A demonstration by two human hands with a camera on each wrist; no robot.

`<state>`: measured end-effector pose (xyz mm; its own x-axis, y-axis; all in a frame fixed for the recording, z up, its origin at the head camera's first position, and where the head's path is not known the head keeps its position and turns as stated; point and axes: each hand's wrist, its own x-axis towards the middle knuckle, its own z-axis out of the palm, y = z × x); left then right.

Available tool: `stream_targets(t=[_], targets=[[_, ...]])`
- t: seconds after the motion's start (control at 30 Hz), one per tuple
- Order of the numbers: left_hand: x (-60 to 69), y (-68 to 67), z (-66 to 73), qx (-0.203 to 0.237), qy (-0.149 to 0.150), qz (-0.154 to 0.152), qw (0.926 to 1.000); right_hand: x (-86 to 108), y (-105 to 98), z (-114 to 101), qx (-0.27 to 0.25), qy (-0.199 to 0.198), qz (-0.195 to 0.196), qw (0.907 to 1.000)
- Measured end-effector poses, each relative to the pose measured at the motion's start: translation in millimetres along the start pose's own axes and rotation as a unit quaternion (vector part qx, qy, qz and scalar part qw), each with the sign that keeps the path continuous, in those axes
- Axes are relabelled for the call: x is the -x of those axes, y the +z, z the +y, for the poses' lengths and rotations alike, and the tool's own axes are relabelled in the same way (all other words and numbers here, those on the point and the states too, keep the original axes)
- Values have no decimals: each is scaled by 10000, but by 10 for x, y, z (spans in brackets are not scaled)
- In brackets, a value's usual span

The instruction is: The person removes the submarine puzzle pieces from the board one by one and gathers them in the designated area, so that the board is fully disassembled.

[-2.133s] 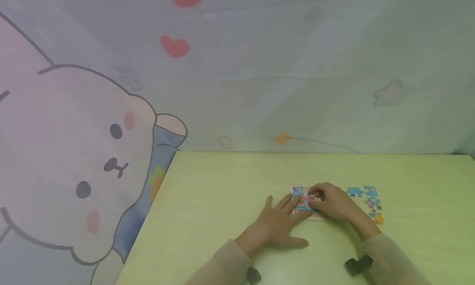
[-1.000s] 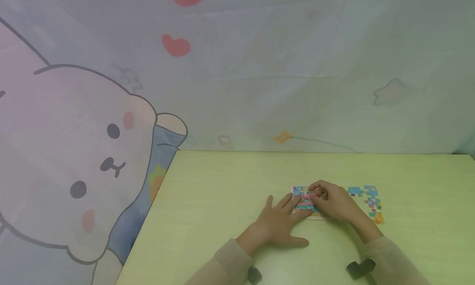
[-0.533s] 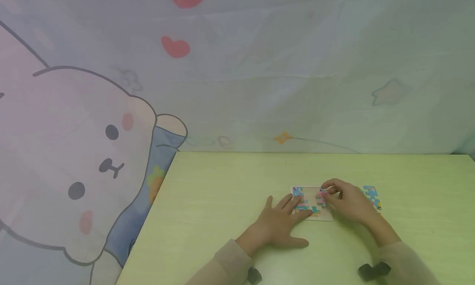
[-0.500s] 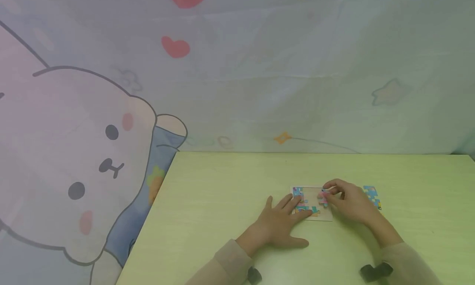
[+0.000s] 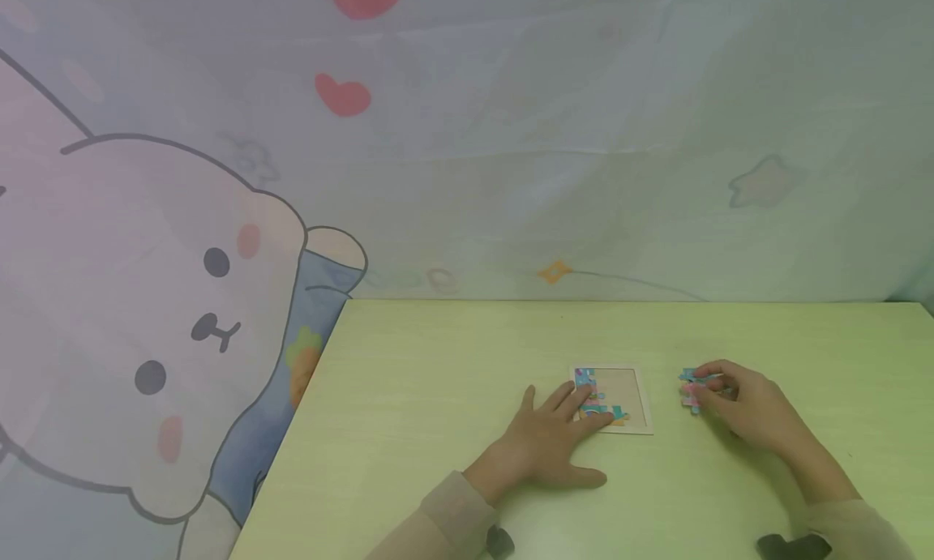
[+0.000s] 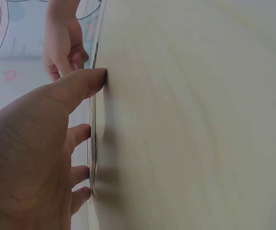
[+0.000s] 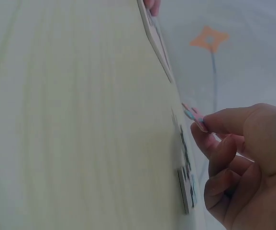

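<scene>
My left hand (image 5: pixel 550 442) lies spread over the lower left of a wooden puzzle tray (image 5: pixel 646 406), its fingertips resting on the tray and on joined puzzle pieces (image 5: pixel 619 412) along the tray's left and bottom sides. The tray's upper right part shows bare wood. Right of the tray, my right hand (image 5: pixel 755 406) pinches a pink and blue puzzle piece (image 5: pixel 690 395) between thumb and forefinger. In the right wrist view this puzzle piece (image 7: pixel 195 117) is tilted and held above the table, near the loose pieces.
Loose puzzle pieces (image 7: pixel 187 184) lie on the table under the right hand, mostly hidden by it in the head view. The pale yellow table (image 5: pixel 438 365) ends at the back against a printed cloth (image 5: pixel 511 138) with a cartoon animal.
My right hand has lifted the pink puzzle piece out of the tray and carried it right, over the loose pieces. My left hand has stayed in place.
</scene>
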<state>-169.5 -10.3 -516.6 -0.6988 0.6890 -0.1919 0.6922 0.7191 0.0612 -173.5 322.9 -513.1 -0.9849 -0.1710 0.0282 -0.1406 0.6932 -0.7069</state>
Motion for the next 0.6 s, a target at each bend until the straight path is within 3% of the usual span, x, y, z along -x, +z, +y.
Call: stream_targets(t=[0.17,0.6], targets=[[29,-10,-6,22,59,41,10000,76,-20,79,-172,133,-93,9997],[89,13,-13,96,184,48,9998,165,0,6,449,402,98,9981]])
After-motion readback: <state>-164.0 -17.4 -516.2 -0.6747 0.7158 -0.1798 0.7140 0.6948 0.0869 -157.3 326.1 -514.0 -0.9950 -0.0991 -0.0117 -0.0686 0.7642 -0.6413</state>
